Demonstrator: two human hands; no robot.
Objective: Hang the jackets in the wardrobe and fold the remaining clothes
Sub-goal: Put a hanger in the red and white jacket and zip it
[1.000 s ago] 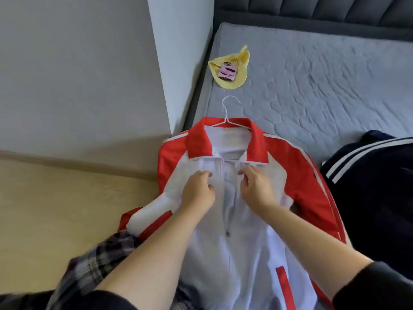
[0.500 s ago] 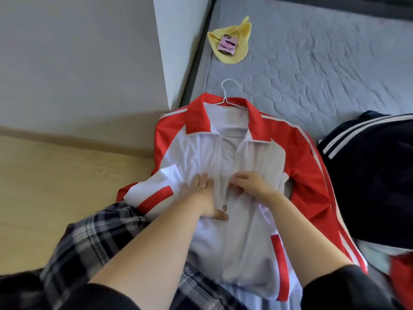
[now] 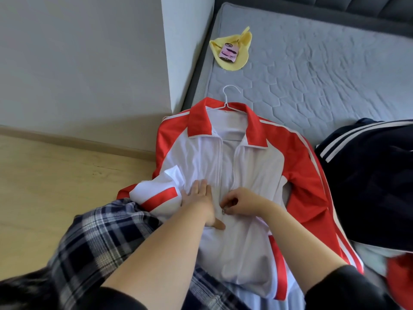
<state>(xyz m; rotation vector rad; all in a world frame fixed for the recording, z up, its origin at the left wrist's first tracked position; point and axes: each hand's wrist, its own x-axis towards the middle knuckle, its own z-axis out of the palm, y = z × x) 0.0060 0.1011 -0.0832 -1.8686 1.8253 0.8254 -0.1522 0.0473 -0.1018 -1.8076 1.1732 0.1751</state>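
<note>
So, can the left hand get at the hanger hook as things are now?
Probably yes. The left hand lies flat on the jacket and holds nothing, and the hanger hook sticks out bare above the collar.

**One head-worn view, steep and close**

A single wide-angle camera on the person's head faces forward and steeply down at the bed (image 3: 324, 70). It sits near: the left hand (image 3: 199, 198) and right hand (image 3: 241, 202) reach in from the bottom edge, the jacket (image 3: 252, 166) fills the centre, and the floor (image 3: 55, 186) lies at left.

Left hand (image 3: 197, 199) lies flat, fingers straight; right hand (image 3: 240, 201) pinches the zipper pull (image 3: 223, 211).
</note>
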